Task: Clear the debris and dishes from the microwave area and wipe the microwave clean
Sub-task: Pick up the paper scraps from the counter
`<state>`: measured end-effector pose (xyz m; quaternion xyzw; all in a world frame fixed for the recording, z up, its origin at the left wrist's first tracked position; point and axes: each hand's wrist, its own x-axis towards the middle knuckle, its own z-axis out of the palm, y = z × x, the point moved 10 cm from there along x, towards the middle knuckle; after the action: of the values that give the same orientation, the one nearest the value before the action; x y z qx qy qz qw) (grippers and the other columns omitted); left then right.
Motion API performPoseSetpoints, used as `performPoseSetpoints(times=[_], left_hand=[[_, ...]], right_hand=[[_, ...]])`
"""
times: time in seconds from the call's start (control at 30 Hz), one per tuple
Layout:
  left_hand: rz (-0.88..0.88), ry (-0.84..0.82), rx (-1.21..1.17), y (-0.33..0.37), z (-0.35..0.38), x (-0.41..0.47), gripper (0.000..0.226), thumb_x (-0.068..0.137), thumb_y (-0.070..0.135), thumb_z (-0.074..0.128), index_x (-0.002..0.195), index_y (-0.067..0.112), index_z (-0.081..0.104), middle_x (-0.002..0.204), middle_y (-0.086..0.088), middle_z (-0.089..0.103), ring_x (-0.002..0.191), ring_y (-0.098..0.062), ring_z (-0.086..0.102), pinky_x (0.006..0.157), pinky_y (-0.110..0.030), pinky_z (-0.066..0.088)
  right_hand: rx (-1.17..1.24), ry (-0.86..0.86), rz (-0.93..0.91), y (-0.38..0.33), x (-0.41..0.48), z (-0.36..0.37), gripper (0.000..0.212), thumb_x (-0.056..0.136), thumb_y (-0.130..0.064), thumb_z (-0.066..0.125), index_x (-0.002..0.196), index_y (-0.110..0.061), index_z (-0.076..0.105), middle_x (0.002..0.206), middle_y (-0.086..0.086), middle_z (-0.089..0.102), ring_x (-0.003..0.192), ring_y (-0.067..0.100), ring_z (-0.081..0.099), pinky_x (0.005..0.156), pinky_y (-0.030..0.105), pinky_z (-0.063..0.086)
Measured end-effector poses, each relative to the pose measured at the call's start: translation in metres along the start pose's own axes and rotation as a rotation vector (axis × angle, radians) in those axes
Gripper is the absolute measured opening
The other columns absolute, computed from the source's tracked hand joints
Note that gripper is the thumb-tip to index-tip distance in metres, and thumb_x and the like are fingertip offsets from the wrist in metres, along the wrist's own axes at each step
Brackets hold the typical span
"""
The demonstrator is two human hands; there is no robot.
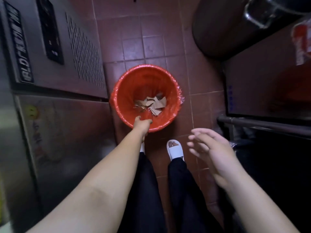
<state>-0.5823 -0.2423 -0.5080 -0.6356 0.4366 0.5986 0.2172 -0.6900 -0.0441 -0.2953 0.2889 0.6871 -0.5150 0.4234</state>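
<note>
A red bin lined with a red plastic bag stands on the tiled floor in front of my feet. Torn brown cardboard scraps lie at its bottom. My left hand reaches down to the near rim, its fingers curled over the rim and the bag's edge. My right hand hovers above the floor to the right of the bin, fingers spread and holding nothing. The microwave is out of view.
A steel appliance with vent slots fills the left side. At the right stand a dark cabinet and a metal rail. A large round container sits at the upper right. My white slippers stand on red floor tiles.
</note>
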Motion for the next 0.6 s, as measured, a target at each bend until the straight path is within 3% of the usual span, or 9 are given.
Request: performPoseSetpoints(times=[0.07,0.13,0.23,0.33,0.47,0.6], left_hand=[[-0.001,-0.019,0.009,0.001,-0.004,-0.033,0.07,0.092,0.024,0.064,0.153,0.025,0.03,0.116,-0.005,0.057,0.085,-0.022,0.057,0.076,-0.032,0.051],[0.027,-0.059,-0.023,0.012,-0.006,-0.074,0.067,0.091,0.025,0.065,0.15,0.028,0.034,0.128,-0.006,0.055,0.104,-0.026,0.057,0.089,-0.038,0.053],[0.108,-0.11,-0.087,0.034,-0.016,-0.148,0.055,0.091,0.023,0.064,0.142,0.029,0.044,0.131,-0.006,0.057,0.114,-0.024,0.057,0.095,-0.04,0.053],[0.175,-0.143,-0.164,0.051,-0.032,-0.228,0.033,0.091,0.02,0.065,0.121,0.03,0.056,0.12,-0.005,0.065,0.107,-0.021,0.063,0.088,-0.036,0.055],[0.313,-0.16,-0.275,0.057,-0.059,-0.331,0.021,0.092,0.012,0.06,0.108,0.025,0.062,0.086,0.004,0.077,0.079,-0.01,0.073,0.067,-0.024,0.057],[0.329,-0.078,-0.414,0.01,-0.079,-0.398,0.019,0.097,0.011,0.057,0.113,0.016,0.066,0.101,-0.007,0.074,0.094,-0.022,0.071,0.074,-0.029,0.058]], right_hand=[[-0.015,-0.032,-0.013,-0.018,-0.024,0.011,0.012,0.095,-0.008,0.061,0.099,-0.012,0.071,0.089,0.007,0.071,0.076,0.017,0.068,0.075,0.03,0.055],[-0.03,-0.057,-0.037,-0.041,-0.051,0.018,0.012,0.095,-0.007,0.061,0.1,-0.009,0.071,0.089,0.009,0.069,0.076,0.018,0.066,0.069,0.027,0.057],[-0.084,-0.083,-0.097,-0.076,-0.095,0.021,0.011,0.096,-0.009,0.06,0.102,-0.009,0.069,0.091,0.009,0.07,0.079,0.018,0.066,0.074,0.03,0.055],[-0.141,-0.166,-0.17,-0.102,-0.139,0.024,0.01,0.098,-0.017,0.06,0.101,-0.013,0.069,0.09,0.004,0.071,0.082,0.019,0.066,0.077,0.031,0.055],[-0.191,-0.311,-0.226,-0.112,-0.181,0.03,0.01,0.097,-0.02,0.061,0.101,-0.014,0.069,0.092,0.005,0.071,0.081,0.018,0.066,0.073,0.029,0.055],[-0.276,-0.42,-0.202,-0.095,-0.198,0.026,0.01,0.097,-0.017,0.06,0.101,-0.011,0.067,0.094,0.009,0.07,0.081,0.019,0.065,0.073,0.029,0.055]])
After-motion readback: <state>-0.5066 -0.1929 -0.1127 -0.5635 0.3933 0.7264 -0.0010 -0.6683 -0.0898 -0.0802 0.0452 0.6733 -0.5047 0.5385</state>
